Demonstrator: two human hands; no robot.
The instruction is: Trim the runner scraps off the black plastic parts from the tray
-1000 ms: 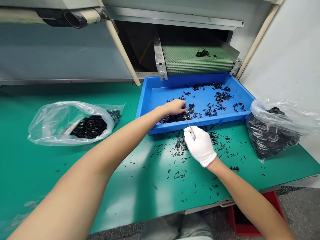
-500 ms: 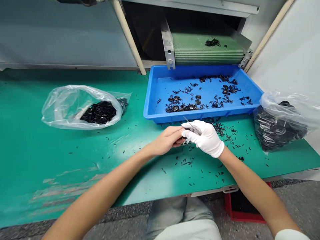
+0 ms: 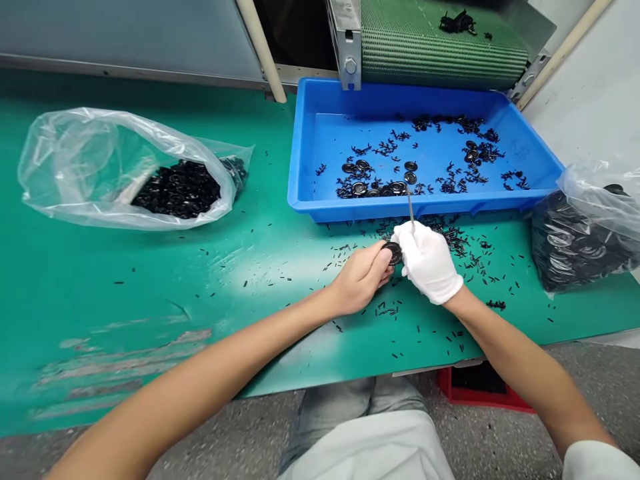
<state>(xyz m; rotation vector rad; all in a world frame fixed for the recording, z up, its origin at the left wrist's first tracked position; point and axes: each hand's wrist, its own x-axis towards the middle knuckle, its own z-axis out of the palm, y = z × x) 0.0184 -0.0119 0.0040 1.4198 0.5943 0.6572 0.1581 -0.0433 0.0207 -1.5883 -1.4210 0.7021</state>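
My left hand (image 3: 361, 275) is bare and closed, pinching a round black ring-shaped part (image 3: 393, 253) between thumb and fingers. Against its right side is my right hand (image 3: 429, 260), in a white glove, its fingers wrapped round a thin grey metal tool (image 3: 411, 205). One end of that tool points up toward the tray; its other end is hidden by the glove. Both hands are just above the green tabletop, in front of the blue tray (image 3: 380, 212). In the tray lie round black parts (image 3: 359, 189) and small black branched scraps (image 3: 450, 185).
An open clear bag (image 3: 95, 217) of small black pieces lies left. At right stands a clear bag (image 3: 575, 247) of round black parts. A green conveyor belt (image 3: 440, 57) ends above the tray. Black scraps litter the green tabletop (image 3: 270, 333). A red bin (image 3: 487, 398) sits below.
The view has tilted down and closer. The hands have turned so the round part shows more, and the metal tool, which leaned left before, now points nearly straight up from the glove.
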